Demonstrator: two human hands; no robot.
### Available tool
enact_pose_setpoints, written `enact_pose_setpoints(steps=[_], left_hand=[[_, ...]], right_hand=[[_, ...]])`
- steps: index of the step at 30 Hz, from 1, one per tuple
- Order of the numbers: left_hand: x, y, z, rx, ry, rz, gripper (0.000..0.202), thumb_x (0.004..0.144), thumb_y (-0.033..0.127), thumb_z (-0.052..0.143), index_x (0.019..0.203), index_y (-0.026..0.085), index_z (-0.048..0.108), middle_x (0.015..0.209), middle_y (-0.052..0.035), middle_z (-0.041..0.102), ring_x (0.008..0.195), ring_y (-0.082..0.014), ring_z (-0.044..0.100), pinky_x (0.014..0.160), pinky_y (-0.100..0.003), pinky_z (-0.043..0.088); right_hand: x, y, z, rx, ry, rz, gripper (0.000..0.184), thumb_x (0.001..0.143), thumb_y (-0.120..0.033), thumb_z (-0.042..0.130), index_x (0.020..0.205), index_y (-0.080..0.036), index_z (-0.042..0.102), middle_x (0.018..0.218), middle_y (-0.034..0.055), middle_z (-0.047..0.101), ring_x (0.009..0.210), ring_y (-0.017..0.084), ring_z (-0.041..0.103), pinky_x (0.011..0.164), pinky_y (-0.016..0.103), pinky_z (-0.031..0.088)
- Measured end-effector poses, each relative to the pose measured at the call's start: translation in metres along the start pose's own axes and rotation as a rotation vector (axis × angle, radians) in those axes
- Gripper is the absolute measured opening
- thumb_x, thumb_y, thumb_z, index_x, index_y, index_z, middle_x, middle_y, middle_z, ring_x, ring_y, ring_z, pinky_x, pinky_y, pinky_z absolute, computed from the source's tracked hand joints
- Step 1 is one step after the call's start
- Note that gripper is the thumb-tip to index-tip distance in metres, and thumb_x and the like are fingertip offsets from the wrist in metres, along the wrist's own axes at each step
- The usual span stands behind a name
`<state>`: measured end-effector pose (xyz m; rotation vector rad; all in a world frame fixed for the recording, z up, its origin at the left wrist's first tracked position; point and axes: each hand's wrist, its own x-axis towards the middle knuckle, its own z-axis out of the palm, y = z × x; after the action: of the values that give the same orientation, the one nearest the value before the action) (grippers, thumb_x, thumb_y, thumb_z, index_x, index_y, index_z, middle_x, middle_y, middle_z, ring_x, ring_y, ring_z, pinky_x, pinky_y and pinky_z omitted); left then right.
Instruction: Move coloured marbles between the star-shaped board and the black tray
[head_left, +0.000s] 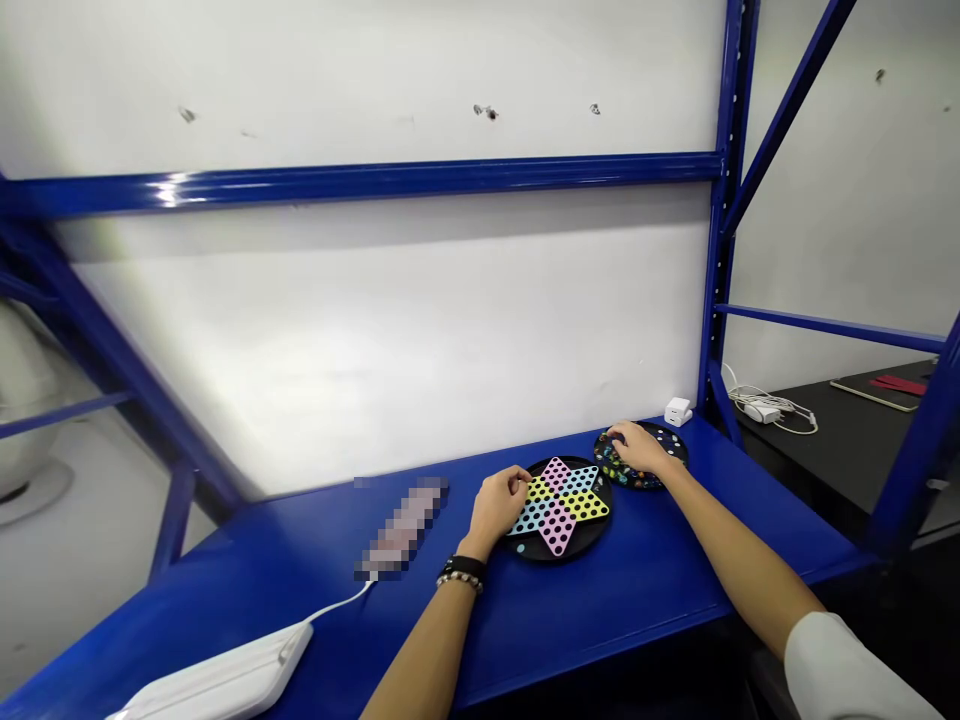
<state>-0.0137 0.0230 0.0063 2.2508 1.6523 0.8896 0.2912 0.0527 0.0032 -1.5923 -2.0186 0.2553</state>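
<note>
A round black game board (559,505) with a pastel six-pointed star full of holes lies on the blue shelf (637,580). My left hand (499,508) rests at the board's left rim, fingers curled together as in a pinch; what they hold is too small to see. Behind and right of the board sits a small black tray (670,445) of coloured marbles. My right hand (637,448) lies over that tray, fingers bent down among the marbles.
A white power pack (217,680) with a cable lies at the shelf's front left, beside a blurred flat item (401,528). A white charger (677,411) stands at the back right. Blue rack posts (724,250) frame the shelf; a black table (847,440) with cables is to the right.
</note>
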Motion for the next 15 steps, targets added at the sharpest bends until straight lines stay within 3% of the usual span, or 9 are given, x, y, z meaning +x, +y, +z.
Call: enact_pose_setpoints(steps=[3, 10, 15], left_hand=[[0.0, 0.0, 0.0, -0.008, 0.0, 0.0, 0.021, 0.079, 0.021, 0.047, 0.08, 0.021, 0.068, 0.058, 0.0032, 0.052, 0.059, -0.0134, 0.052, 0.056, -0.024, 0.035], [0.0, -0.001, 0.001, -0.03, -0.002, 0.007, 0.02, 0.079, 0.02, 0.048, 0.079, 0.019, 0.067, 0.058, 0.0027, 0.053, 0.057, -0.0131, 0.051, 0.057, -0.024, 0.036], [0.0, -0.003, 0.003, -0.045, -0.007, 0.01, 0.02, 0.079, 0.021, 0.048, 0.079, 0.019, 0.067, 0.057, 0.0041, 0.051, 0.055, -0.0118, 0.048, 0.056, -0.023, 0.034]], right_hand=[[-0.002, 0.002, 0.008, -0.076, -0.07, -0.013, 0.035, 0.089, -0.022, 0.049, 0.122, -0.022, 0.063, 0.128, 0.0072, 0.059, 0.117, 0.024, 0.051, 0.097, 0.035, 0.039], [-0.005, -0.022, 0.018, -0.203, -0.07, -0.113, 0.026, 0.092, -0.025, 0.049, 0.106, -0.022, 0.07, 0.117, 0.0076, 0.064, 0.107, 0.024, 0.052, 0.091, 0.036, 0.037], [0.0, -0.028, 0.023, -0.206, -0.121, -0.038, 0.025, 0.091, -0.024, 0.05, 0.107, -0.022, 0.069, 0.115, 0.0075, 0.065, 0.109, 0.024, 0.052, 0.091, 0.036, 0.035]])
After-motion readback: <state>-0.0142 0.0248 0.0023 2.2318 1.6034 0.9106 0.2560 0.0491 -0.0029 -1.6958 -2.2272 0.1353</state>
